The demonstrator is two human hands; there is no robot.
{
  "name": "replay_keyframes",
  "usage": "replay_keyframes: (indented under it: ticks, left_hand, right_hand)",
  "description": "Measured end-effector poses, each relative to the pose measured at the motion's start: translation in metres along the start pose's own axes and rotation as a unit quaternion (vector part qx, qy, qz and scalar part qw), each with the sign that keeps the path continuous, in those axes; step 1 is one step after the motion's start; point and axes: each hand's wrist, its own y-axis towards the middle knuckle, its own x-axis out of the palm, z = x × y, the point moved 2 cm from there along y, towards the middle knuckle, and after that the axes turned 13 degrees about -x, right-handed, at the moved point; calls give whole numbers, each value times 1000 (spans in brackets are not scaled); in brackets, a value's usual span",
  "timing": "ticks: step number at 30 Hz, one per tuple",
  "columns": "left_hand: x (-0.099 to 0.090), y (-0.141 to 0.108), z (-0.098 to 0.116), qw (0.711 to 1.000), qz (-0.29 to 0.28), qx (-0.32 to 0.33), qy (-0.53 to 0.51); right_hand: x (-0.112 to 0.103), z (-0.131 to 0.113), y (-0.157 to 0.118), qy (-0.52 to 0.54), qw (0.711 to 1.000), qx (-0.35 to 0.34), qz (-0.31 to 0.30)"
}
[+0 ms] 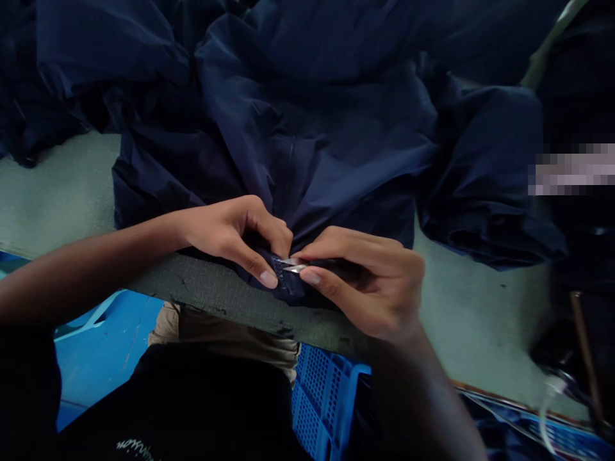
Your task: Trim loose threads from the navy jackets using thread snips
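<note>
Both hands are drawn close together at the table edge. The left hand (228,240) is curled narrow, with a stitched navy hem (287,285) pinched between thumb and fingers, so that the cloth appears to be held taut. The right hand (369,285) is closed around small steel thread snips (293,266), of which only the bright pointed blades are shown, their tips being brought against the pinched hem. That hem belongs to a crumpled navy nylon garment (307,128), which is drawn over a dark grey textured mat strip (206,294), apparently to keep the worked part within reach. Beyond it, the heaped navy cloth is spread across a pale grey-green tabletop (57,192). Below the edge, khaki trousers (225,339) are seen on the wearer, and a blue perforated plastic crate (321,403) is placed nearby.
</note>
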Motion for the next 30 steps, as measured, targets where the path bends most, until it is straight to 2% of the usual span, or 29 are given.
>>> replay_keyframes:
  ticks: [12,19,30]
  left_hand:
    - [-1,0,-3,1000,2,1,20]
    - [-2,-1,-4,1000,3,-6,9]
    - [-1,-1,-1,1000,4,-14,5]
  right_hand:
    - [0,-1,0,-26,999,-19,-3]
    - [-3,-1,-1,-18,999,1,34]
    - [-2,-1,-1,-18,1000,-2,2]
